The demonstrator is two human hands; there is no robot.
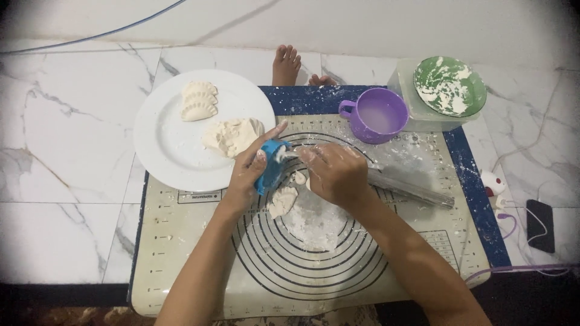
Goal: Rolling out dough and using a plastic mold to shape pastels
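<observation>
Two hands meet over the middle of the ringed pastry mat [199, 284], which lies on the marble floor [66, 181]. Closest to the camera on the mat, a patch of flour [314, 226] and a small scrap of dough [281, 201] lie just below the hands. The left hand [249, 175] is closed around a blue dumpling press [270, 166], holding it on edge; the right hand [335, 174] is curled, its fingertips pinching at the top of the press, touching it. Whether a wrapper sits inside the press cannot be told. A clear rolling pin [411, 188] lies idle just right of the right hand. Further off, the white plate [163, 145] carries about three crimped dumplings [199, 101] already shaped and a lump of dough [232, 136] not yet used, so judging by that the work is at an early stage. Beyond stand a purple cup [376, 115] and a flour-smeared green bowl [449, 86]
</observation>
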